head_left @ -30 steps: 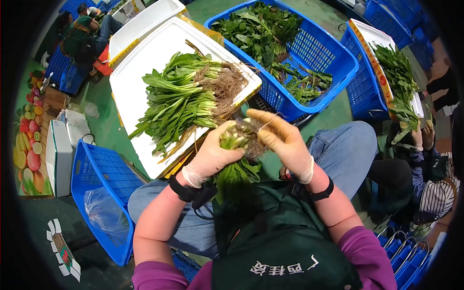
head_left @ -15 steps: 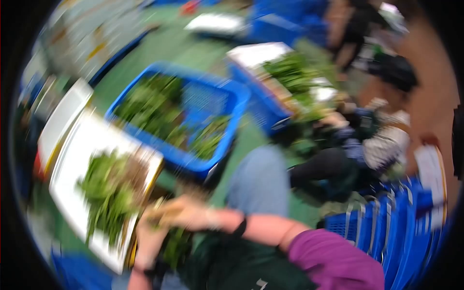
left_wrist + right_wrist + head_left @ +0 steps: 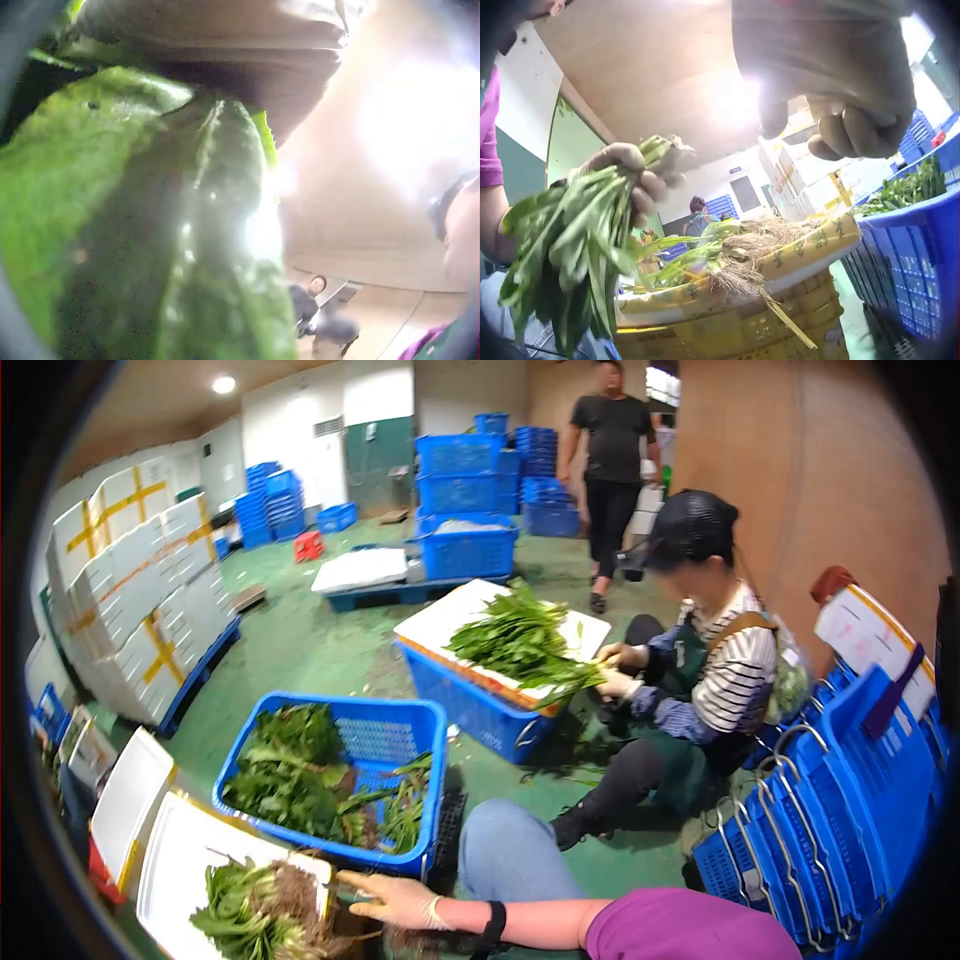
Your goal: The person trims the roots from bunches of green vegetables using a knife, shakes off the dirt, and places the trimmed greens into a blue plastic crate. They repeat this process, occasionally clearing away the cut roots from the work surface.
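Observation:
My gloved left hand (image 3: 621,155) grips a bunch of leafy greens (image 3: 581,232) near its root end, the long leaves hanging down. It lies outside the head view. Close-up leaves (image 3: 217,247) fill much of the left wrist view, below part of the glove. The gloved right hand (image 3: 400,901) reaches out beside the white foam box, its fingers loosely bent and holding nothing. Beside it, a pile of rooted greens (image 3: 255,910) lies on the white foam surface (image 3: 180,860), roots towards the right hand.
Ahead stands a blue basket (image 3: 440,735) with loose greens inside. Beyond it, a seated person (image 3: 735,680) handles greens (image 3: 515,645) on a foam lid over a blue crate. Blue baskets (image 3: 800,840) stack at the right. Someone in dark clothes (image 3: 612,450) stands at the back.
The head view has swung right and up, taking in the room. Both hands were together at the bunch; now the right hand is apart from it, while the left still holds it.

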{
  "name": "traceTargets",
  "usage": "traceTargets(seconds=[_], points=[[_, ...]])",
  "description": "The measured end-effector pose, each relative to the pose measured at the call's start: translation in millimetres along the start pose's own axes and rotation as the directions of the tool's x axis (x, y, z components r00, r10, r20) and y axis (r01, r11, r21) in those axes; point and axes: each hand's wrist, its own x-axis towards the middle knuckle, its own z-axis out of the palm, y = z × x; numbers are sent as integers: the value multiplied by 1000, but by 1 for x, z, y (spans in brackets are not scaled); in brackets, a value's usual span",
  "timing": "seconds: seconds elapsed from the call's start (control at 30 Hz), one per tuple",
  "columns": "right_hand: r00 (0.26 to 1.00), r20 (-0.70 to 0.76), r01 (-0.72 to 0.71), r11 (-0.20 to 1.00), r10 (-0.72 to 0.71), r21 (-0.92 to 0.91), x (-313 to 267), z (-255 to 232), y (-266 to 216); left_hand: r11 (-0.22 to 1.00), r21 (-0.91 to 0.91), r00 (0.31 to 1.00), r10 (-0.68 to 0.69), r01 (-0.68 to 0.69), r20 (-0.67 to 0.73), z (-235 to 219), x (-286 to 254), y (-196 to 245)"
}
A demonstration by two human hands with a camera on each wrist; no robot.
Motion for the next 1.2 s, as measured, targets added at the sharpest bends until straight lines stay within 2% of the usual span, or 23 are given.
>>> traceTargets(seconds=[0.03,0.07,0.1,0.13,0.17,0.2,0.23,0.27,0.33,0.4,0.47,0.53,0.6,0.63,0.73,0.77,0.8,0.87,0.9,0.93,1.0,1.1,1.2], points=[[1000,-6,17,1000,-17,13,2,8,11,998,-9,995,60,-61,-75,-3,-5,18],[990,94,-119,981,105,154,-4,-1,-5,994,-15,975,106,-111,-195,-12,-19,28],[999,-49,23,1000,-24,-14,-3,14,10,971,184,973,181,-154,-141,-90,15,-2],[998,-52,25,987,-17,162,-4,18,8,982,106,975,172,-158,-144,-55,-20,58],[995,-48,87,994,-83,74,-3,18,5,972,205,966,156,-114,-205,-55,-30,84],[985,104,-163,924,135,347,-4,14,0,930,344,945,220,-128,-244,-65,-36,105],[999,39,-24,965,14,260,0,21,14,867,473,922,300,-157,-245,-84,-35,115],[987,107,-147,940,119,309,2,23,14,788,603,912,327,-120,-247,-99,-28,131],[982,126,-173,939,141,299,7,27,10,378,924,815,554,-65,-169,-149,4,138],[984,116,-164,939,134,301,17,29,18,114,982,759,622,153,-190,-161,51,154],[981,111,-189,928,161,320,19,31,22,-10,958,757,614,288,-222,-184,107,152],[973,94,-232,914,212,333,24,33,21,-153,949,727,679,275,-101,-213,169,136],[971,68,-238,905,229,353,27,31,23,-210,942,698,715,260,-34,-240,230,113],[969,57,-244,906,239,345,29,31,24,-181,934,794,591,307,-146,-247,254,108],[963,49,-262,885,264,385,33,31,24,-66,953,848,477,295,-230,-251,290,53],[965,47,-259,896,260,362,35,31,24,105,968,915,315,228,-250,-271,308,33],[943,100,-333,885,318,326,35,28,23,205,963,919,317,174,-234,-269,307,20],[951,78,-304,855,300,421,37,33,22,170,984,918,379,52,-114,-269,297,5],[951,83,-304,852,298,427,38,34,21,213,977,906,418,-20,-73,-255,274,13],[949,94,-311,843,301,438,38,33,21,212,968,867,498,-137,14,-248,253,19],[947,106,-317,830,304,459,37,32,21,390,905,923,385,-169,6,-221,202,48],[942,140,-334,831,304,446,36,32,18,247,961,927,374,-125,24,-168,124,80],[964,105,-267,874,245,406,34,38,23,21,977,903,386,-212,187,-122,97,63]])
